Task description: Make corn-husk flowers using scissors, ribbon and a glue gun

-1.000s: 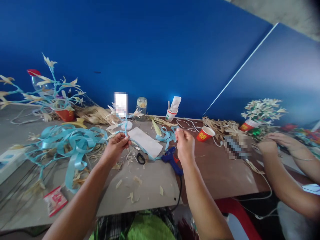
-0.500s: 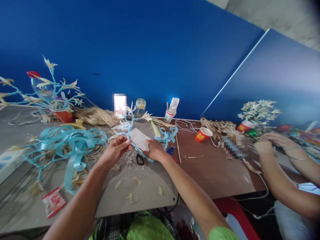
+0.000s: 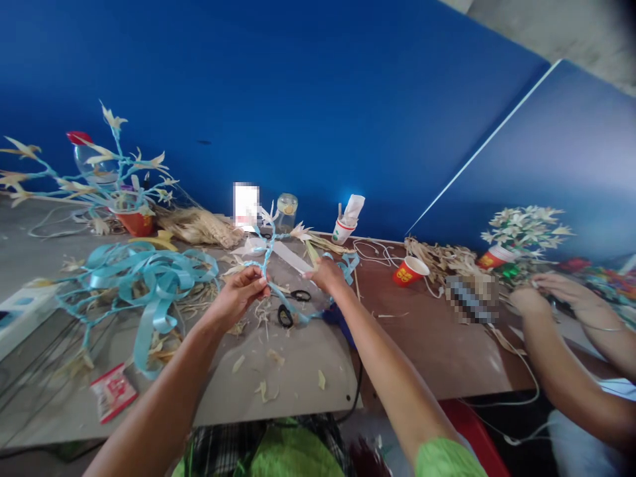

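Note:
My left hand [image 3: 243,295] pinches the lower part of a blue-wrapped flower branch [image 3: 269,255], which stands upright above the fingers and carries pale husk-like flowers. A light blue ribbon tail [image 3: 284,289] runs from below the grip toward the right. To the right, my right hand [image 3: 328,275] has its fingers closed at the end of a flat white strip, perhaps paper [image 3: 292,257], seen almost edge-on. Between the hands lie scissors with black handle loops [image 3: 285,317]; their blades are hidden.
Left lies a heap of blue ribbon [image 3: 149,271], with a red-and-white packet [image 3: 113,392] in front. A flower arrangement in a red pot [image 3: 134,222] stands behind. Rightward are a red paper cup [image 3: 411,271], dried husks [image 3: 442,255] and a co-worker's hands [image 3: 541,295].
My right hand has moved right and up, away from my left hand, and the white piece now shows as a narrower strip. A second scissor loop has come into view. The view has shifted slightly.

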The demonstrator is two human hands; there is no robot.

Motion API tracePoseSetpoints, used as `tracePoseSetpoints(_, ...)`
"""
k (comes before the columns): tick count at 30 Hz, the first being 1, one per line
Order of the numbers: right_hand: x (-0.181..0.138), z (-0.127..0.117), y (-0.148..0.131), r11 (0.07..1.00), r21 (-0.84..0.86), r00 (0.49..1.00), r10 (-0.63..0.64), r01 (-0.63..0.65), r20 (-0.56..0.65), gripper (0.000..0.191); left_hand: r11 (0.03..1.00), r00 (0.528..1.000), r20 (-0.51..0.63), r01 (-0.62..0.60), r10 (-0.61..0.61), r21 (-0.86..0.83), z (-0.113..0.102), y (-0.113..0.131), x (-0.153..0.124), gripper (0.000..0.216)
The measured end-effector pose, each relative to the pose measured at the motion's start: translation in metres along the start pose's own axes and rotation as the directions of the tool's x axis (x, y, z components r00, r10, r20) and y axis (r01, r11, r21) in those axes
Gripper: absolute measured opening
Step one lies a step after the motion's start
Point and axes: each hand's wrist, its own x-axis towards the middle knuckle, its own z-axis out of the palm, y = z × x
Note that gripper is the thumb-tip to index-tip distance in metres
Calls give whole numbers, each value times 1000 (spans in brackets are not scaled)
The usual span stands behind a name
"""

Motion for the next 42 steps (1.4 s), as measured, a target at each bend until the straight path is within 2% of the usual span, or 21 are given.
tracePoseSetpoints(2, -5, 2, -6, 994, 109, 999, -12, 17, -46, 55, 1000, 1000, -5, 12, -12, 9, 1, 0, -1, 15)
tracePoseSetpoints(4, -16, 8, -16, 971, 180, 987, -161, 158, 4, 56, 1000, 1000, -12, 21, -21, 16, 3, 0, -1, 16)
tracePoseSetpoints(6, -30, 13, -24, 943, 169, 943, -310, 288, 122, 49, 999, 1000, -14, 23, -23, 23, 4, 1, -2, 18)
tracePoseSetpoints(9, -52, 15, -32, 925, 95, 911, -378, 367, 165, 27, 999, 1000, -12, 21, -20, 39, 5, 2, -2, 20)
tracePoseSetpoints(13, -67, 16, -36, 929, -33, 923, -362, 368, 129, 26, 997, 1000, -16, 8, -6, 79, 4, 0, -2, 20)
tracePoseSetpoints(17, -66, 19, -39, 911, -178, 928, -366, 372, 65, 34, 984, 1000, -15, -19, 22, 178, 3, -2, -1, 19)
tracePoseSetpoints(22, -59, 23, -43, 906, -228, 934, -354, 356, 52, 31, 958, 997, -38, -48, 62, 284, 5, -1, -1, 20)
tracePoseSetpoints(26, -57, 23, -43, 926, -201, 947, -315, 320, 55, 30, 941, 993, -63, -77, 103, 330, 2, -1, 0, 18)
tracePoseSetpoints(35, -51, 20, -38, 953, -132, 960, -258, 272, 110, 34, 988, 994, -94, -39, 54, 150, -5, -4, 2, 19)
tracePoseSetpoints(39, -55, 15, -32, 967, -88, 968, -231, 240, 102, 30, 983, 995, -79, -49, 64, 174, -7, -7, 4, 21)
tracePoseSetpoints(42, -52, 13, -29, 978, -17, 975, -207, 209, 81, 31, 965, 991, -93, -66, 93, 254, -7, -7, 4, 22)
